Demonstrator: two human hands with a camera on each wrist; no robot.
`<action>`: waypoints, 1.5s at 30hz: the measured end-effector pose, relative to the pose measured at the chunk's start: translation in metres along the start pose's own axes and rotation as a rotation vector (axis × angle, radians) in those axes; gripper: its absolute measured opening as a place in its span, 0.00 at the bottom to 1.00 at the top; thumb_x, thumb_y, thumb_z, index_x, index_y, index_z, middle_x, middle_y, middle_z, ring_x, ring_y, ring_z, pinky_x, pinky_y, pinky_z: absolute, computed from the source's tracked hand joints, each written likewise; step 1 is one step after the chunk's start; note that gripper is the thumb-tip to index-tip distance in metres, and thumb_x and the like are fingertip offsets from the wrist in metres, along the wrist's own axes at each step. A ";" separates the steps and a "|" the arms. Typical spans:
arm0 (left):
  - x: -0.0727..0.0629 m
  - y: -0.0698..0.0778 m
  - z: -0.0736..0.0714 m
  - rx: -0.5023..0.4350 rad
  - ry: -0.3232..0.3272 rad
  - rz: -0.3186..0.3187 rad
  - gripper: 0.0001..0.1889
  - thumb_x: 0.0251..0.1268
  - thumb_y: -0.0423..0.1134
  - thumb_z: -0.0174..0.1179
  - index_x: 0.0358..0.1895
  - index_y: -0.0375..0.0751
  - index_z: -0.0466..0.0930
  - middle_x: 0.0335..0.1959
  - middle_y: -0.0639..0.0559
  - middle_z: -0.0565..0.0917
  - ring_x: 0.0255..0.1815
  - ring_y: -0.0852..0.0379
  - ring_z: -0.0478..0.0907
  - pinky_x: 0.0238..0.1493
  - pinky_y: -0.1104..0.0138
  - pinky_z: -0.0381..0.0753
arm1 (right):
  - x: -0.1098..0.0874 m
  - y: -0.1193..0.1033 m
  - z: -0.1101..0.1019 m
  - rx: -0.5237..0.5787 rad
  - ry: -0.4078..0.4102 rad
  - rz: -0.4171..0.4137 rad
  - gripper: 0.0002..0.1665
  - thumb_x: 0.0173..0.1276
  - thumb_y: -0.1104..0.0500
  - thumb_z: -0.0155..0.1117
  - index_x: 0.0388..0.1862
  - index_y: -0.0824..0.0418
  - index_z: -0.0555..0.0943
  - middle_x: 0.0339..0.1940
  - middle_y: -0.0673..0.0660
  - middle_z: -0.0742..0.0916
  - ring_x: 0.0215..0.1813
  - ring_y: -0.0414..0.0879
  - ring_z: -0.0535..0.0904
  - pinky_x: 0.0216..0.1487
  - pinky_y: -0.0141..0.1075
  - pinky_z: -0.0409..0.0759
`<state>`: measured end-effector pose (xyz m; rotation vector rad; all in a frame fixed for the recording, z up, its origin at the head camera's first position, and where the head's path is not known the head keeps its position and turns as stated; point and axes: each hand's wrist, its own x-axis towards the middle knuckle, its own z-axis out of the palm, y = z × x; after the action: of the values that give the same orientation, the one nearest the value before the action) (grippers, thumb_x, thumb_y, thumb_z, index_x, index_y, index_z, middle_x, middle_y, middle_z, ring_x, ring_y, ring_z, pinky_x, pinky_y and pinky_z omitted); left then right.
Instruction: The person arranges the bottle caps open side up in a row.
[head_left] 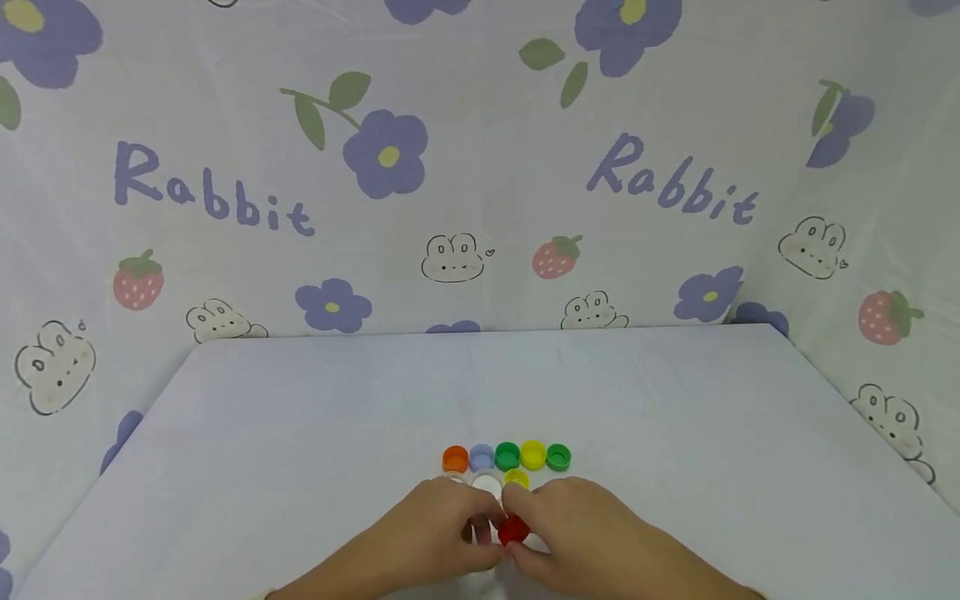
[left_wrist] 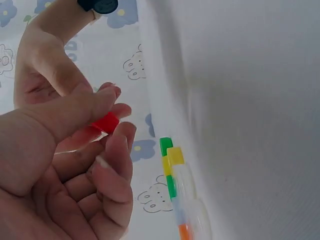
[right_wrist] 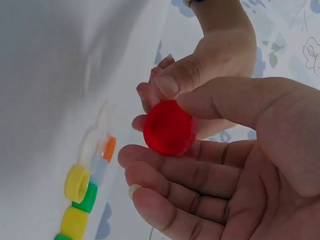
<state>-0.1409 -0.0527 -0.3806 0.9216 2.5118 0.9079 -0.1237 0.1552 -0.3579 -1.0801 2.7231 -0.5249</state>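
A red bottle cap [head_left: 513, 530] is held between both hands, low in the middle of the head view. My right hand [head_left: 585, 533] pinches it between thumb and forefinger. The right wrist view shows the cap's round flat face and ridged edge, its other fingers lying curved below. From the other side my left hand [head_left: 431, 533] grips the same cap, thumb and forefinger at its edge. In the left wrist view only a small part of the red cap [left_wrist: 108, 123] shows, the rest hidden by fingers.
Just beyond the hands, a back row of caps holds an orange cap [head_left: 455, 458], a light blue cap [head_left: 482, 457], a green cap [head_left: 507, 456], a yellow cap [head_left: 533, 454] and another green one. Before them lie whitish caps [head_left: 487, 486] and a small yellow cap [head_left: 516, 481], on a white-covered table [head_left: 300, 433].
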 end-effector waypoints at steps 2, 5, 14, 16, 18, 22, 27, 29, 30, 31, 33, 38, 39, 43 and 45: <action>-0.001 0.000 -0.002 -0.004 0.032 0.038 0.05 0.63 0.40 0.73 0.39 0.45 0.89 0.22 0.69 0.79 0.23 0.70 0.74 0.30 0.75 0.77 | 0.000 0.002 -0.001 -0.017 0.054 -0.028 0.11 0.69 0.53 0.71 0.37 0.52 0.76 0.20 0.38 0.75 0.21 0.33 0.67 0.26 0.28 0.70; -0.001 -0.001 -0.004 -0.021 0.080 0.076 0.04 0.65 0.39 0.72 0.38 0.44 0.89 0.22 0.70 0.80 0.23 0.72 0.74 0.29 0.75 0.77 | 0.000 0.005 -0.002 -0.003 0.122 -0.055 0.10 0.72 0.53 0.69 0.34 0.53 0.76 0.18 0.38 0.72 0.20 0.32 0.65 0.25 0.27 0.69; 0.002 -0.002 0.000 -0.008 0.333 0.182 0.05 0.62 0.36 0.73 0.39 0.45 0.87 0.28 0.64 0.85 0.28 0.73 0.78 0.31 0.77 0.78 | 0.003 0.017 -0.007 0.178 0.272 -0.070 0.05 0.78 0.59 0.62 0.38 0.55 0.78 0.22 0.38 0.79 0.24 0.31 0.70 0.27 0.29 0.74; 0.002 -0.002 0.002 -0.006 0.385 0.219 0.08 0.62 0.36 0.74 0.42 0.45 0.86 0.31 0.63 0.86 0.29 0.73 0.80 0.32 0.78 0.79 | 0.005 0.019 -0.008 0.242 0.250 -0.058 0.06 0.79 0.58 0.59 0.38 0.55 0.78 0.23 0.39 0.81 0.25 0.32 0.72 0.28 0.30 0.75; 0.003 -0.003 0.003 -0.009 0.430 0.259 0.12 0.60 0.36 0.75 0.46 0.45 0.86 0.34 0.61 0.87 0.29 0.72 0.80 0.34 0.78 0.79 | 0.007 0.021 -0.010 0.295 0.222 -0.032 0.08 0.81 0.57 0.57 0.37 0.55 0.78 0.22 0.39 0.82 0.24 0.33 0.73 0.28 0.32 0.76; 0.005 -0.004 0.005 -0.003 0.489 0.349 0.16 0.58 0.36 0.77 0.49 0.44 0.85 0.39 0.59 0.87 0.30 0.69 0.81 0.34 0.79 0.80 | 0.008 0.023 -0.013 0.371 0.173 0.007 0.12 0.81 0.57 0.56 0.33 0.54 0.79 0.21 0.41 0.82 0.22 0.35 0.75 0.26 0.33 0.77; 0.008 -0.006 0.005 0.008 0.501 0.400 0.13 0.57 0.34 0.75 0.45 0.43 0.85 0.36 0.59 0.86 0.30 0.67 0.80 0.33 0.78 0.80 | 0.005 0.027 -0.019 0.449 0.062 0.018 0.06 0.81 0.59 0.54 0.44 0.55 0.79 0.25 0.45 0.85 0.25 0.40 0.80 0.31 0.35 0.80; 0.011 -0.006 0.005 0.003 0.479 0.389 0.12 0.57 0.33 0.74 0.44 0.41 0.85 0.35 0.59 0.85 0.29 0.67 0.80 0.33 0.78 0.80 | 0.002 0.029 -0.021 0.447 0.013 0.016 0.07 0.79 0.61 0.55 0.52 0.56 0.74 0.28 0.44 0.86 0.27 0.40 0.80 0.33 0.35 0.79; 0.013 -0.006 0.005 0.002 0.463 0.373 0.11 0.56 0.33 0.73 0.43 0.41 0.85 0.34 0.59 0.85 0.29 0.67 0.79 0.34 0.77 0.80 | 0.000 0.030 -0.022 0.435 -0.006 0.011 0.11 0.78 0.61 0.56 0.55 0.56 0.72 0.28 0.43 0.86 0.28 0.39 0.79 0.33 0.35 0.79; 0.016 -0.006 0.006 0.002 0.440 0.352 0.11 0.56 0.33 0.73 0.42 0.42 0.85 0.33 0.59 0.85 0.29 0.67 0.79 0.34 0.77 0.80 | -0.001 0.031 -0.022 0.416 -0.018 0.006 0.13 0.77 0.61 0.58 0.57 0.56 0.70 0.28 0.42 0.86 0.28 0.38 0.78 0.33 0.34 0.78; 0.021 -0.006 0.008 0.018 0.388 0.284 0.09 0.56 0.34 0.73 0.40 0.43 0.85 0.31 0.61 0.84 0.28 0.69 0.78 0.34 0.77 0.78 | -0.002 0.033 -0.021 0.349 -0.019 -0.006 0.15 0.73 0.62 0.63 0.54 0.56 0.70 0.27 0.40 0.84 0.28 0.35 0.75 0.31 0.33 0.77; 0.034 -0.003 0.017 0.102 0.234 0.084 0.08 0.53 0.40 0.74 0.35 0.49 0.85 0.22 0.65 0.76 0.25 0.69 0.70 0.27 0.75 0.72 | 0.000 0.039 -0.014 0.216 -0.041 0.040 0.15 0.64 0.65 0.72 0.44 0.57 0.76 0.19 0.40 0.77 0.22 0.33 0.70 0.26 0.30 0.72; 0.037 -0.002 0.019 0.124 0.203 0.057 0.08 0.53 0.42 0.75 0.35 0.50 0.85 0.21 0.66 0.74 0.25 0.68 0.69 0.25 0.75 0.71 | 0.001 0.041 -0.013 0.196 -0.055 0.057 0.14 0.62 0.66 0.72 0.42 0.57 0.77 0.18 0.41 0.77 0.22 0.34 0.69 0.26 0.30 0.72; 0.051 0.003 0.025 0.251 0.100 0.024 0.08 0.55 0.46 0.75 0.34 0.53 0.86 0.15 0.65 0.70 0.19 0.67 0.67 0.19 0.73 0.65 | 0.004 0.047 -0.010 0.170 -0.110 0.121 0.14 0.58 0.66 0.75 0.38 0.57 0.79 0.22 0.42 0.78 0.25 0.37 0.71 0.29 0.32 0.74; 0.057 0.004 0.027 0.305 0.052 0.026 0.08 0.57 0.48 0.75 0.33 0.53 0.86 0.13 0.64 0.70 0.18 0.66 0.66 0.19 0.73 0.64 | 0.006 0.050 -0.009 0.173 -0.134 0.139 0.14 0.57 0.66 0.76 0.36 0.57 0.79 0.24 0.43 0.79 0.27 0.39 0.72 0.32 0.32 0.76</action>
<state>-0.1682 -0.0002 -0.4021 1.0336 2.7387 0.5697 -0.1624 0.1871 -0.3690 -0.8445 2.5595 -0.6280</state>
